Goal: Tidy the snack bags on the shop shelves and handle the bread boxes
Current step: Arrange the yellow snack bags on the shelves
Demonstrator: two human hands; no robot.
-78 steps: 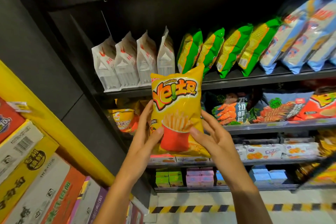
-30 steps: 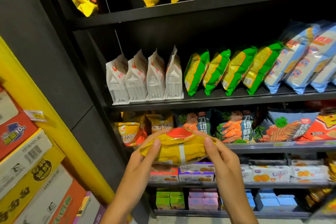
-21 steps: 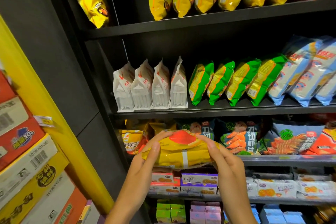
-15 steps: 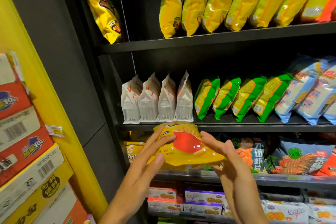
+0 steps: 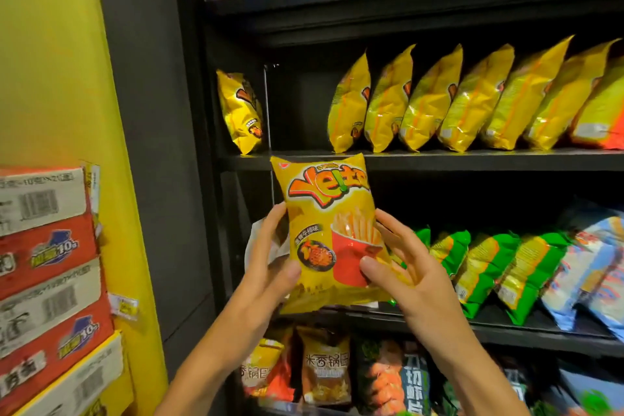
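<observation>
Item under handling: a glossy yellow foil snack bag printed with fries in a red cup (image 5: 329, 230). It is held upright, front face to the camera, in front of the black shelving, with its top edge level with the lip of the black metal shelf (image 5: 472, 160) that carries the yellow bags.

Hands: the left hand (image 5: 270, 267) grips the bag's lower left edge, thumb across the front and fingers behind. The right hand (image 5: 405, 267) grips the lower right edge likewise, thumb pressed on the red cup print. Both hold firmly; neither is spread flat.

Handling assessment: the bag appears air-puffed and light, with soft, yielding sides and a slick film surface. Contents are probably brittle; squeezing the middle risks crushing them. The sealed edges and lower corners, where it is held at present, look the safest places to grip.

Surroundings: on that shelf, a row of matching yellow foil bags (image 5: 439, 101) leans to the right, and a single yellow bag (image 5: 241, 111) stands apart at far left beyond a thin divider. The open gap between them seems the likely slot. Green snack bags (image 5: 499, 267) fill the shelf below. Stacked red and white cardboard cartons (image 5: 47, 263) stand against the yellow wall at left.
</observation>
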